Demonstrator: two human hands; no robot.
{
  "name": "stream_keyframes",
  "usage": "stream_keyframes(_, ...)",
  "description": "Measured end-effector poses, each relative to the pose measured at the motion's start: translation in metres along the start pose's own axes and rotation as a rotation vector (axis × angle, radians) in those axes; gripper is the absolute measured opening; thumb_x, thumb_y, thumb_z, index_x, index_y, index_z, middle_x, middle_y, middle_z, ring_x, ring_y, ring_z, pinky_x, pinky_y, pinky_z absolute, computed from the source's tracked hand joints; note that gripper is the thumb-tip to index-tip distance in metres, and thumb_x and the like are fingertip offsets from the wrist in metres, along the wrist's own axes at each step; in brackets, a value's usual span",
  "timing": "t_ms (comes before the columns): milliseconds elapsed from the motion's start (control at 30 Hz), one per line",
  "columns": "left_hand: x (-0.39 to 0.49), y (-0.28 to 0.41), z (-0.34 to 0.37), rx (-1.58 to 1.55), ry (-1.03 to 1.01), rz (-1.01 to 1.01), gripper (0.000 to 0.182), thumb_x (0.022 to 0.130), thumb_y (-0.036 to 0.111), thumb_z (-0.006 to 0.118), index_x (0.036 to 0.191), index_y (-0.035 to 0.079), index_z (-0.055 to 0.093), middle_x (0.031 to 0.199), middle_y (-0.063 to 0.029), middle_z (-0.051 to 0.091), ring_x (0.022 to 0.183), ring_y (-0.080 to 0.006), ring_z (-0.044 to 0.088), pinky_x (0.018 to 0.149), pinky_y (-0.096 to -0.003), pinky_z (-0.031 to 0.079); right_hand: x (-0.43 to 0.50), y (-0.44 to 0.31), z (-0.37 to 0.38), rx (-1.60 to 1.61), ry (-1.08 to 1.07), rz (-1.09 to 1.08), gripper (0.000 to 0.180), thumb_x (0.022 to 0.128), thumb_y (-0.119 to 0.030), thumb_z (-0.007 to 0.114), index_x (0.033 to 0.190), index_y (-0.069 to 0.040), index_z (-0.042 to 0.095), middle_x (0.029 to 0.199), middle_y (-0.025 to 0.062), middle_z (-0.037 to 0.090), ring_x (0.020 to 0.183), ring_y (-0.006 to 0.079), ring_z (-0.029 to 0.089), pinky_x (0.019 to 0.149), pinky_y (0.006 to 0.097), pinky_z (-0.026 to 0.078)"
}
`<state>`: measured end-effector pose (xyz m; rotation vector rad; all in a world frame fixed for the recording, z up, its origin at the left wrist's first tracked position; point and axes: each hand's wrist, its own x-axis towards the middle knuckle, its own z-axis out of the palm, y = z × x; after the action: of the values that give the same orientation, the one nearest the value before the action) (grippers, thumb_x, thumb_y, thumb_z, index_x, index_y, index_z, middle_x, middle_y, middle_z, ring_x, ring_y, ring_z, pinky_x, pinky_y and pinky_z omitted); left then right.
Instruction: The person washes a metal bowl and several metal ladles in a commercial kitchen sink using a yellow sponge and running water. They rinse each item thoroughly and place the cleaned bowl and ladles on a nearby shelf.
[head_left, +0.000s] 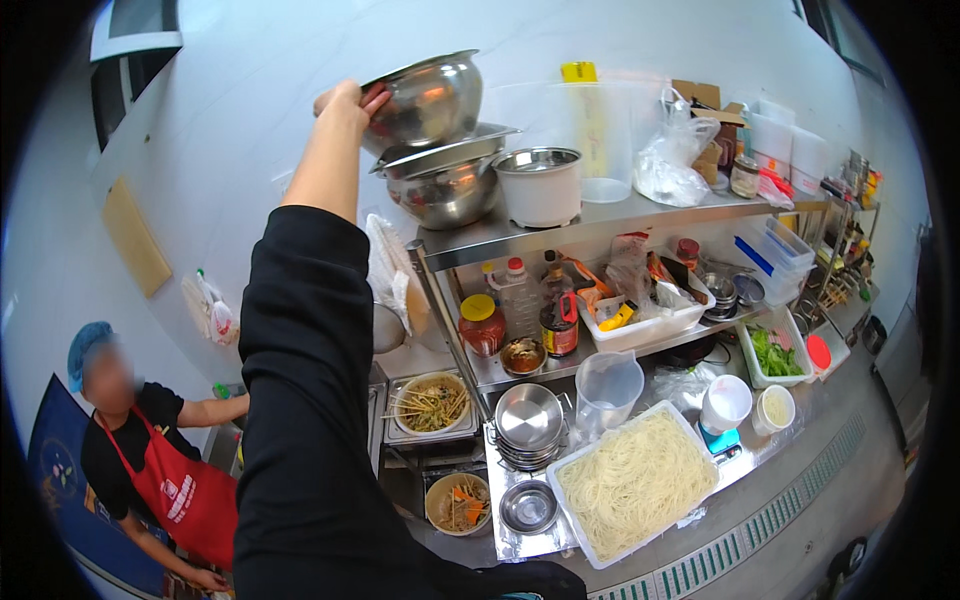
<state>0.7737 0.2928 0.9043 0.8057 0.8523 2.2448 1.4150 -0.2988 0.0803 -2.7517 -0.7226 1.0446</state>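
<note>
My left hand (349, 103) grips the rim of a deep stainless steel bowl (435, 101), fingers on its outer wall. The bowl is tilted over a rectangular steel pan (461, 150); whether they touch is unclear. That pan sits on another steel bowl (446, 195) at the left end of the upper shelf (600, 217). Beside this stack is a white pot with a steel insert (538, 191). My right hand is out of view. Before me on the counter lie a white tray of pale noodles (637, 480), stacked steel bowls (529, 420) and a clear plastic jug (607, 386).
A person in a red apron (180, 487) stands at the left. The metal shelf post (450, 322) rises below the stack. Bottles, a sauce jar (481, 326) and a white bin of packets (652, 319) fill the lower shelf. A bowl of skewers (431, 405) stands left of the post.
</note>
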Motion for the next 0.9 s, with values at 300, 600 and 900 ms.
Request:
stream_keyframes(300,-0.010,-0.004,-0.004,0.239,0.068,0.037,0.015,0.095,-0.009,0.053,0.110,-0.010,0.056,0.103,-0.0242,0.067,0.077,-0.0344,0.075,0.066,-0.0498,0.070,0.000,0.002,0.004,0.014,0.018,-0.010,0.061,0.106,-0.047,0.039,0.149,-0.007,0.054,0.149,0.0263,0.053,0.138,0.0422,0.051,0.115,0.0522,0.041)
stream_keyframes(600,0.008,-0.023,-0.030,0.463,-0.025,-0.021,0.007,0.096,-0.001,0.058,0.101,-0.006,0.060,0.091,-0.0133,0.067,0.067,-0.0204,0.068,0.065,-0.0450,0.068,-0.005,-0.006,0.015,0.043,0.039,-0.015,0.058,0.102,-0.044,0.047,0.147,-0.008,0.055,0.143,0.0258,0.058,0.133,0.0418,0.055,0.111,0.0522,0.044)
stream_keyframes(900,0.014,-0.037,-0.041,0.540,-0.087,-0.026,0.021,0.091,0.005,0.066,0.108,-0.006,0.059,0.100,-0.0144,0.062,0.080,-0.0251,0.067,0.068,-0.0452,0.068,-0.011,-0.013,0.023,0.057,0.074,-0.015,0.056,0.099,-0.040,0.054,0.145,-0.009,0.057,0.138,0.0254,0.062,0.128,0.0413,0.060,0.106,0.0522,0.048)
